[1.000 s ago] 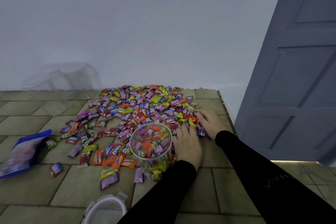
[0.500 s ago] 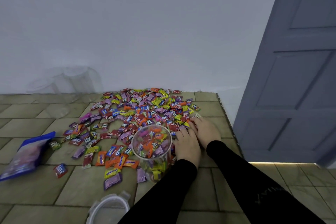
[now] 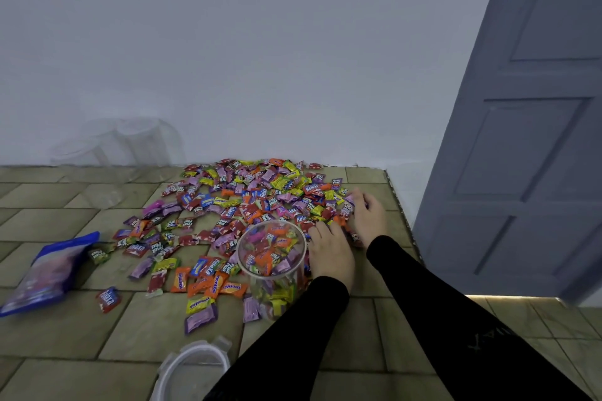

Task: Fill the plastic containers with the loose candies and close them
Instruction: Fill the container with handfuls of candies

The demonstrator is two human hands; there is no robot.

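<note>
The clear container (image 3: 272, 265) sits open on the tiled floor (image 3: 65, 329), maybe half full, at the candy pile's (image 3: 254, 198) near edge. Left hand (image 3: 330, 252) lies flat beside it, right hand (image 3: 366, 215) seems to curl over some candies. 1 lid (image 3: 192, 368) lies nearby.

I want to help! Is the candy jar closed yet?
No, open. The jar has no lid on; its lid lies on the floor nearby.
</note>
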